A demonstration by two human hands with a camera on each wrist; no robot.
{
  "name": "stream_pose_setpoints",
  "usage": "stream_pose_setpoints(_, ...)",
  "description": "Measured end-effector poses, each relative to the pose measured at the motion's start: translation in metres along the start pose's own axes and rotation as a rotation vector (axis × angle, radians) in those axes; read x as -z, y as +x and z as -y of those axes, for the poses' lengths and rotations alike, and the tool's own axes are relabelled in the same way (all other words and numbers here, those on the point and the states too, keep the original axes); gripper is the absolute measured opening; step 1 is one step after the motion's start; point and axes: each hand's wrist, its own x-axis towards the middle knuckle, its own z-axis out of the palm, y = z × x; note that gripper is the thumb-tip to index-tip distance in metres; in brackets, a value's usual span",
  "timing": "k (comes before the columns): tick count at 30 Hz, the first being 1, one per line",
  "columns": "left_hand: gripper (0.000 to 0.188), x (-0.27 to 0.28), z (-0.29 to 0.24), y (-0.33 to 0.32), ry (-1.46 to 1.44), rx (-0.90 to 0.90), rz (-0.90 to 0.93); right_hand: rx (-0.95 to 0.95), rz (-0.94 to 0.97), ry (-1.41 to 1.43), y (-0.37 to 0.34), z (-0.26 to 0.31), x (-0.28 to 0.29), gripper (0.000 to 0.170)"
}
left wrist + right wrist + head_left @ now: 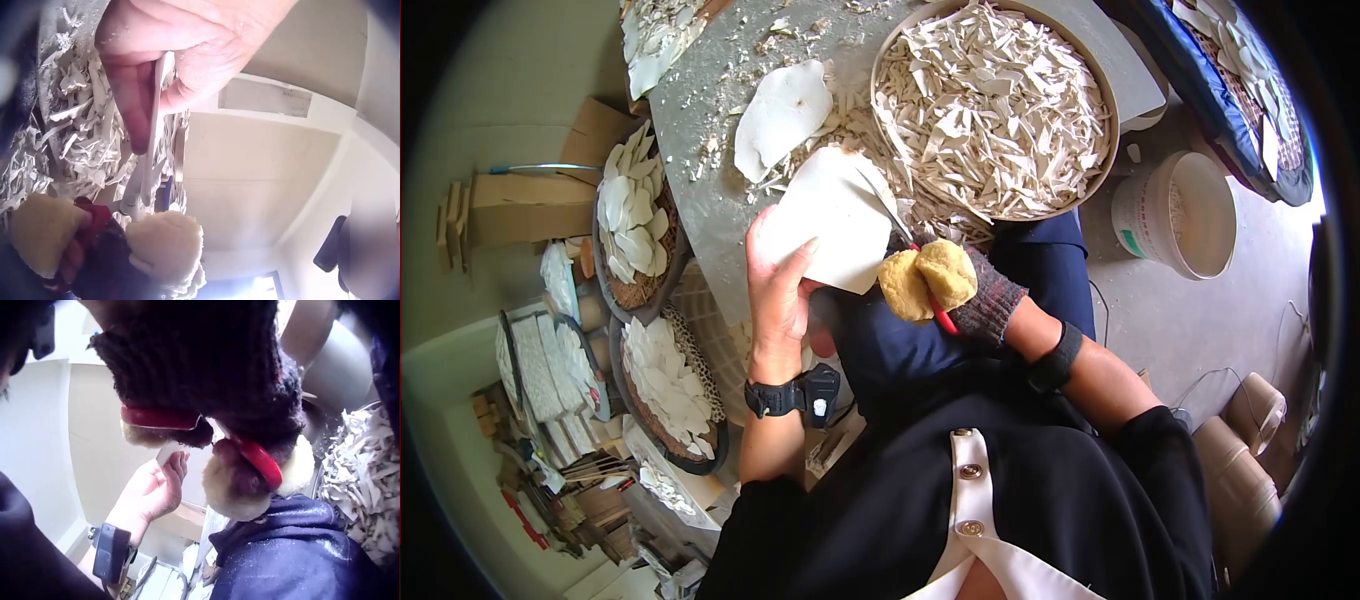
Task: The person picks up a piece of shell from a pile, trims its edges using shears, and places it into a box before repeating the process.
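Note:
My bare left hand [778, 300] pinches a thin white flat piece [830, 222] between thumb and fingers. In the left wrist view that piece [152, 134] appears edge-on, held by the left hand [181, 44]. My right hand [992, 297], in a dark knitted glove, grips red-handled scissors [943, 318] with yellow padding [930, 280] around the handles. Their blades [884, 205] lie at the right part of the white piece; whether they are parted cannot be told. The right wrist view shows the gloved hand [206, 369] around the red handles [259, 464].
A round container [1115, 120] full of white scraps stands on the grey table [700, 210], beside loose scraps and another flat piece [783, 118]. A white bucket [1135, 215] is at right. Baskets of white pieces [632, 205] stand at left.

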Motion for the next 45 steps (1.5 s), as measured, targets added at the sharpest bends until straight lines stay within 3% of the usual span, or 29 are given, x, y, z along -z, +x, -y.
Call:
stream_pose_setpoints(5, 0.064, 0.01, -0.001, 0.003, 0.006, 0.006, -0.005, 0.013, 0.019, -0.065, 0.006, -0.008, -0.008, 0.021)
stream_pose_setpoints(7, 0.063, 0.015, -0.005, 0.003, 0.015, 0.011, 0.002, 0.143, 0.052, -0.405, 0.01, -0.002, -0.003, 0.02)
stream_pose_setpoints(10, 0.062, 0.021, -0.003, 0.002, 0.061, 0.007, 0.032, 0.086, 0.053, -0.29, 0.018, -0.003, -0.001, 0.019)
stream_pose_setpoints(12, 0.061, 0.019, -0.008, 0.0, 0.048, 0.046, 0.026, 0.002, 0.038, -0.067, 0.021, -0.004, -0.006, 0.02)
stream_pose_setpoints(14, 0.06, 0.019, -0.01, -0.003, 0.046, 0.074, 0.025, 0.119, 0.005, -0.434, 0.019, -0.001, -0.007, 0.021)
stream_pose_setpoints(16, 0.06, 0.019, -0.01, -0.002, 0.053, 0.082, 0.029, 0.062, 0.061, -0.246, 0.018, -0.01, -0.013, 0.022)
stream_pose_setpoints(19, 0.06, 0.02, -0.013, -0.003, 0.045, 0.088, 0.04, 0.088, 0.089, -0.323, 0.02, -0.01, -0.012, 0.023)
stream_pose_setpoints(22, 0.061, 0.018, -0.017, -0.006, 0.079, 0.123, 0.07, 0.004, 0.097, -0.219, 0.021, -0.003, -0.009, 0.024)
stream_pose_setpoints(26, 0.063, 0.018, -0.011, -0.006, 0.068, 0.141, 0.066, 0.004, 0.008, -0.087, 0.019, -0.012, -0.016, 0.025)
stream_pose_setpoints(30, 0.065, 0.018, -0.011, -0.005, 0.086, 0.162, 0.069, 0.01, 0.015, -0.207, 0.01, -0.005, -0.01, 0.02)
stream_pose_setpoints(32, 0.066, 0.02, -0.011, -0.003, 0.112, 0.141, 0.095, 0.145, -0.026, -0.458, 0.011, -0.011, -0.009, 0.02)
stream_pose_setpoints(35, 0.068, 0.021, -0.014, 0.0, 0.182, 0.098, 0.184, -0.042, -0.002, 1.369, 0.014, -0.011, -0.016, 0.02)
stream_pose_setpoints(37, 0.067, 0.021, -0.015, 0.002, 0.238, 0.074, 0.275, 0.028, -0.033, 0.882, 0.01, -0.015, -0.011, 0.022)
stream_pose_setpoints(38, 0.067, 0.019, -0.016, 0.001, 0.257, 0.046, 0.281, 0.047, -0.059, 0.435, 0.006, -0.005, -0.002, 0.023)
stream_pose_setpoints(41, 0.068, 0.012, -0.019, 0.002, 0.253, -0.002, 0.231, 0.091, -0.05, -0.141, -0.001, 0.009, 0.011, 0.023)
stream_pose_setpoints(43, 0.069, 0.016, -0.012, 0.004, 0.177, 0.013, 0.098, 0.063, -0.013, 0.112, -0.003, 0.005, 0.013, 0.025)
stream_pose_setpoints(44, 0.063, 0.022, -0.003, 0.009, 0.171, -0.071, 0.023, 0.014, 0.008, 0.296, -0.004, 0.01, 0.014, 0.027)
stream_pose_setpoints(45, 0.061, 0.019, 0.0, 0.012, 0.151, -0.119, 0.004, -0.004, -0.013, 0.242, -0.007, 0.008, 0.013, 0.029)
